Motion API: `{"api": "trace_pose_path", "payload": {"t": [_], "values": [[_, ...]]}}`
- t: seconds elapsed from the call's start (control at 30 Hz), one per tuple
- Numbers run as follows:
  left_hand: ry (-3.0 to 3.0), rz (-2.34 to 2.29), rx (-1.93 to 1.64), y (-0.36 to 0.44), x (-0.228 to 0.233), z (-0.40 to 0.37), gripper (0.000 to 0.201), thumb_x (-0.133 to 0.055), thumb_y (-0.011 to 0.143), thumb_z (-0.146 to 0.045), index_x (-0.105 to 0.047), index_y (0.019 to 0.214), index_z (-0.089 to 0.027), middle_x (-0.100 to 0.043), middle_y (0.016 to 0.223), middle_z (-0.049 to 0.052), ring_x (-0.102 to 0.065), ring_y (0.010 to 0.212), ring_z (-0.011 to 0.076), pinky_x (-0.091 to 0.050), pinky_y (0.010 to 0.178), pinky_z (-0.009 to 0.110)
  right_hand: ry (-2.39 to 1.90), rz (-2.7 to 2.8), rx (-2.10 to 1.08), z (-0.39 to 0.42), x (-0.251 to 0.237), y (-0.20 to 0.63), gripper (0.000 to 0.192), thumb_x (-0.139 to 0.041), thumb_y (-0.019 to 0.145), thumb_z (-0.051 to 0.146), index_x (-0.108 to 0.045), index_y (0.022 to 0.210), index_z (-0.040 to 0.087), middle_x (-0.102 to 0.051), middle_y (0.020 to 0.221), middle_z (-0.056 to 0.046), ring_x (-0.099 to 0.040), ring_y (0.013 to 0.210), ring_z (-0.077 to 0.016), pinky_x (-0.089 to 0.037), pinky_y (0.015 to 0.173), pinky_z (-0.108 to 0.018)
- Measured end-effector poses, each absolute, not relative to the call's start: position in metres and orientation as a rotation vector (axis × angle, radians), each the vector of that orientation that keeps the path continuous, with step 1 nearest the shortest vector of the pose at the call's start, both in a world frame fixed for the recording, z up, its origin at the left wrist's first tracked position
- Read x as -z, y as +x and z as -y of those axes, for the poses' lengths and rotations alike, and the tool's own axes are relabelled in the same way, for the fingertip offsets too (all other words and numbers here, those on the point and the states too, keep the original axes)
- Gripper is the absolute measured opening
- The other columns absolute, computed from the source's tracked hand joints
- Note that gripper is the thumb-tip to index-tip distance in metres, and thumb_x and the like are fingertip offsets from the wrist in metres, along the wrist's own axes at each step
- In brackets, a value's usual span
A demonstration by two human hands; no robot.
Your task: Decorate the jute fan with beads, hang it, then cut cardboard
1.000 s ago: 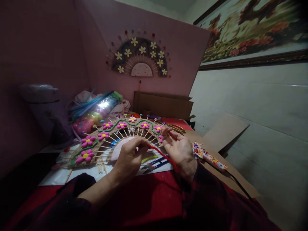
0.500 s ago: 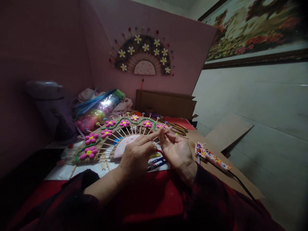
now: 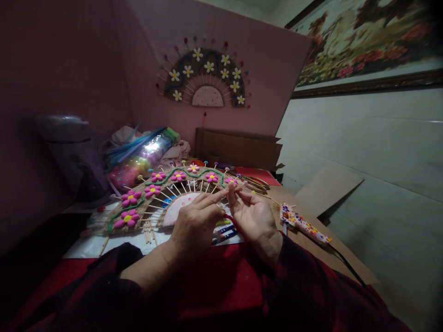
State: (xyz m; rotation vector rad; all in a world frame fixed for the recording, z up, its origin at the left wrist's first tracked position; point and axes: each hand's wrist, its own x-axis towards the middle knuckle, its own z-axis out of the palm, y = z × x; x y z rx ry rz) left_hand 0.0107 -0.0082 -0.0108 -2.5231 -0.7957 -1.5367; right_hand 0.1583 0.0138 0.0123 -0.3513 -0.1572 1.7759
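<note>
A half-round woven fan with wooden sticks, pink flowers and a green wavy cord lies flat in front of me. My left hand and my right hand meet at its right end, fingertips touching near a pink flower. A red cord runs between the two hands and both pinch it. Small blue-handled snips lie just under my hands.
A flower-patterned glue gun with a black cable lies to the right on cardboard. A matching brown fan hangs on the pink wall. Bags of craft supplies, a grey appliance and a cardboard box stand behind.
My hands have come together and moved up to the fan's right end. The long stretch of red cord between them has shortened to a small loop.
</note>
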Motion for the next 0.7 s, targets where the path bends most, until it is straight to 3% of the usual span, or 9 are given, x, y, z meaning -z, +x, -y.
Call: {"api": "trace_pose_path", "payload": {"t": [0.23,0.4,0.6,0.7], "values": [[-2.523,0.793,1.537,0.0098,0.0129,0.0061,0.015,-0.054,0.082,-0.007,-0.062,0.076,-0.018,-0.067,0.115,0.008,-0.061,0.091,0.0193,-0.051,0.079,0.038,-0.368,0.098,-1.788,-0.0157,-0.0097,0.1574,0.022,-0.031,0.081,0.0,-0.048,0.085,0.014,-0.062,0.082,-0.009,-0.068,0.088,-0.0163,-0.061,0.071,-0.025],[-2.516,0.754,1.531,0.0101,0.0126,0.0077,0.015,-0.054,0.082,-0.007,-0.063,0.077,-0.018,-0.07,0.107,0.007,-0.061,0.09,0.0193,-0.051,0.078,0.037,-0.375,0.134,-1.758,-0.0149,-0.0114,0.1564,0.023,-0.032,0.081,0.0,-0.049,0.086,0.014,-0.061,0.077,-0.006,-0.068,0.084,-0.015,-0.06,0.072,-0.024],[-2.44,0.795,1.548,0.0107,0.0117,0.0093,0.014,-0.055,0.08,-0.006,-0.062,0.077,-0.017,-0.063,0.121,0.008,-0.058,0.096,0.0206,-0.05,0.083,0.039,-0.35,0.166,-1.768,-0.0129,-0.0112,0.1552,0.023,-0.03,0.082,0.0,-0.049,0.087,0.013,-0.06,0.077,-0.006,-0.068,0.079,-0.014,-0.06,0.072,-0.025],[-2.436,0.736,1.566,0.0103,0.0135,0.0066,0.015,-0.055,0.08,-0.005,-0.062,0.077,-0.017,-0.066,0.117,0.008,-0.06,0.091,0.02,-0.052,0.079,0.038,-0.356,0.147,-1.789,-0.0132,-0.0098,0.1559,0.023,-0.03,0.083,0.001,-0.049,0.088,0.011,-0.059,0.077,-0.006,-0.068,0.079,-0.0142,-0.06,0.072,-0.025]]}}
